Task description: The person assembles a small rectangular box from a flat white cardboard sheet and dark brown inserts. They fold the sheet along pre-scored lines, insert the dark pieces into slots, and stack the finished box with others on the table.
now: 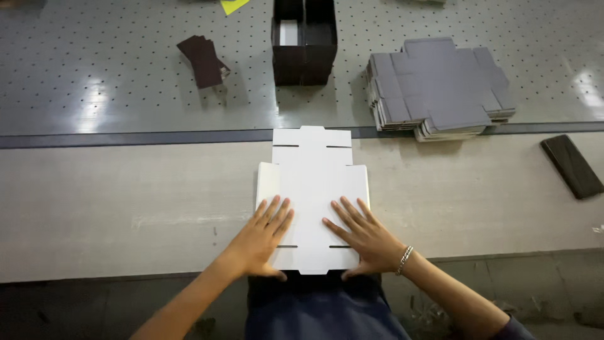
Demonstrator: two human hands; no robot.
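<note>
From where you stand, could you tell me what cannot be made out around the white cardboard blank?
Head view only:
- Blank's near middle: covered by left hand and right hand.
- Yellow sheet: cut off by top edge.
- Dark open box: shadowed inside, top cropped.
- Grey blank stack: count too fine.

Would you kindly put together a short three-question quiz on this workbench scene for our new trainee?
1. True or false: both hands lie flat on the white die-cut cardboard sheet.
2. Which hand wears the bracelet?
A) left hand
B) right hand
C) neither
3. Fill in: the stack of grey flat box blanks lies to the ____ of the dark open box.

Key:
1. True; palms and fingers are spread on the sheet.
2. B.
3. Right; it sits on the perforated grey surface, beyond the sheet.
</note>
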